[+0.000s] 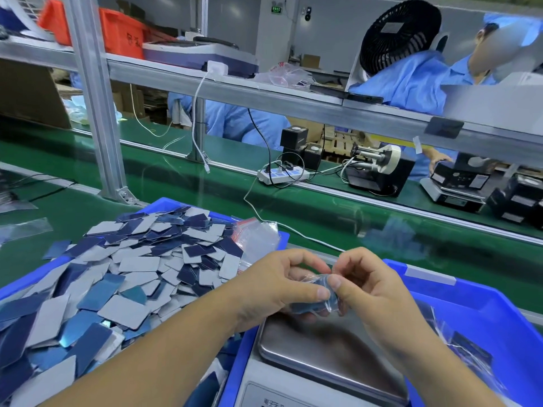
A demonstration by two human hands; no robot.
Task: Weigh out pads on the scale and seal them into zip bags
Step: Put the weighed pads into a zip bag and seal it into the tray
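Both hands meet just above the scale's steel pan (323, 351). The left hand (276, 286) has its grip curled round a small clear zip bag (316, 295) with blue pads inside, thumb pressed on top. The right hand (367, 286) pinches the bag's right end between thumb and fingers. To the left, a blue bin (164, 205) is heaped with loose blue and grey pads (132, 271). Another blue bin (476, 306) sits to the right, on the green table (426, 245).

light: bright, even, overhead | shadows: soft | glare: sheen on scale pan (332, 345) and green belt (382, 230) | blur: top-left corner smeared | edges: wide-angle bowing
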